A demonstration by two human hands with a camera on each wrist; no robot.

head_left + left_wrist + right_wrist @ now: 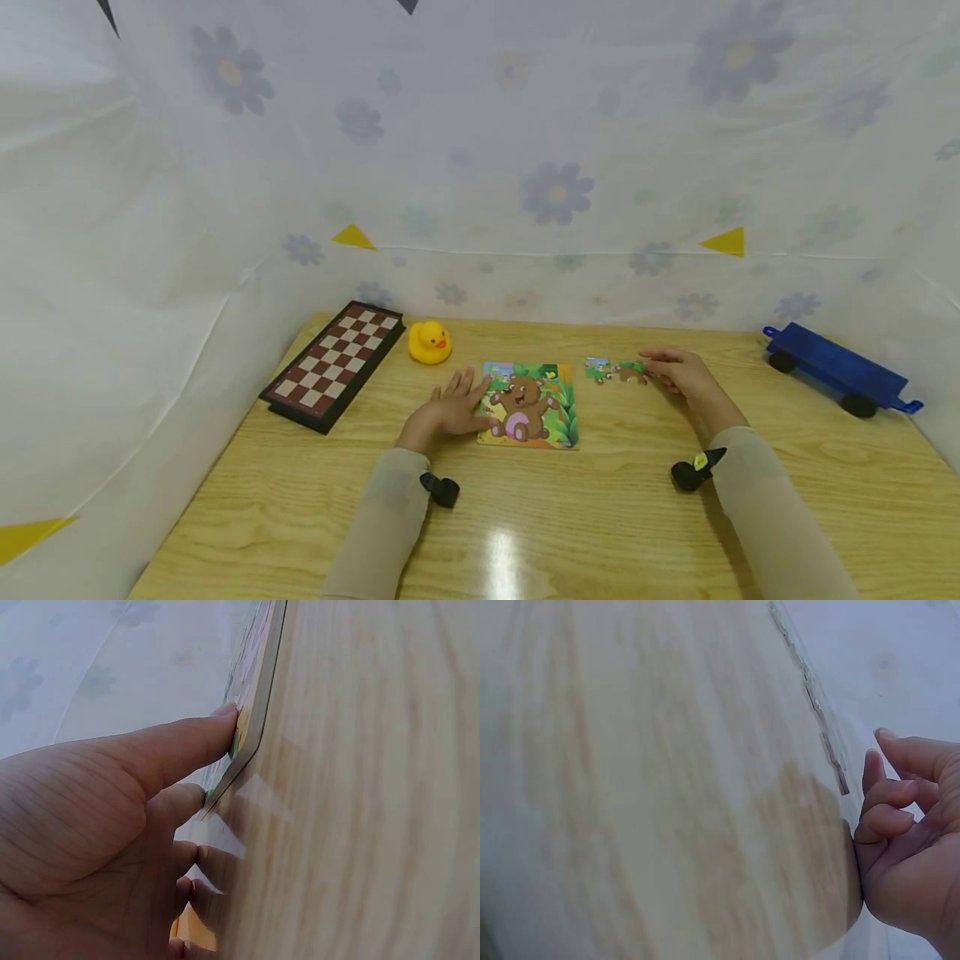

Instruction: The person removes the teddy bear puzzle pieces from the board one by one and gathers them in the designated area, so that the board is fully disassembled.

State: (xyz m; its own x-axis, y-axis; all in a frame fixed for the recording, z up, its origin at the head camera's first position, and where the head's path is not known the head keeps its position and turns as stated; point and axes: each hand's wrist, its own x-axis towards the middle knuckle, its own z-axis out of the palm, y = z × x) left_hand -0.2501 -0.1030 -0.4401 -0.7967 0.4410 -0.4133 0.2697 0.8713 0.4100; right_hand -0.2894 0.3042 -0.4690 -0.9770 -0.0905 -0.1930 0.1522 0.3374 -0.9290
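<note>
A square jigsaw puzzle with a brown bear (528, 408) lies flat on the table. My left hand (450, 408) rests at its left side with the fingers spread; in the left wrist view the thumb (187, 742) touches the puzzle's edge (259, 724). Right of the puzzle lie loose jigsaw pieces, a blue-green one (597, 368) and a brown-and-green one (632, 373). My right hand (686, 379) is just right of them. In the right wrist view its thumb and index finger are apart and hold nothing, while the other fingers (885, 821) bend loosely beside the pieces' edge (817, 709).
A folding checkerboard (337, 362) lies at the table's left edge, with a yellow rubber duck (430, 342) beside it. At the right stands a blue toy wagon (840, 367) with black wheels. A flowered white curtain (480, 167) hangs behind the wooden table (585, 525).
</note>
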